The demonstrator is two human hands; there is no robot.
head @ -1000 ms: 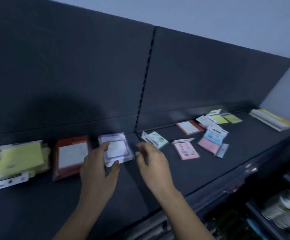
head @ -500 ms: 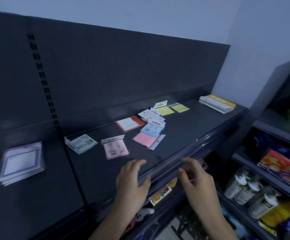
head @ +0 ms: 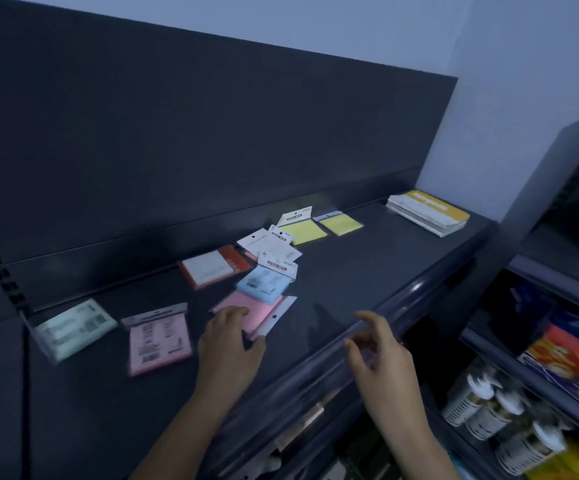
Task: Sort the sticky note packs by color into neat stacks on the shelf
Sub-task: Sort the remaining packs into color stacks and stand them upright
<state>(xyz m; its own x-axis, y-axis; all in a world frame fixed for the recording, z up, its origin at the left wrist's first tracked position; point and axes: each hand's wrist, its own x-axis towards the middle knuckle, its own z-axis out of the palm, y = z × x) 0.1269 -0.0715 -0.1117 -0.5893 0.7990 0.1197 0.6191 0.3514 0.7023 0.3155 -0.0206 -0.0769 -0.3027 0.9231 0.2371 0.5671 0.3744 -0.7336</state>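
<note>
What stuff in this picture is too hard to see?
Head view, the only one:
- Print on the pink pack and mint pack: motion blur.
- Pink pack under the left hand: partly covered by fingers and the blue pack.
- Bottles below: blurred labels.

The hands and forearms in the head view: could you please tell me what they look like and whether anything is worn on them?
Both the left hand and the right hand are bare: no gloves, rings, watch or bracelet show. The forearms are uncovered as far as the bottom of the picture, with no sleeve in view. The fingers look slim, with short nails; motion blur hides finer detail.
</note>
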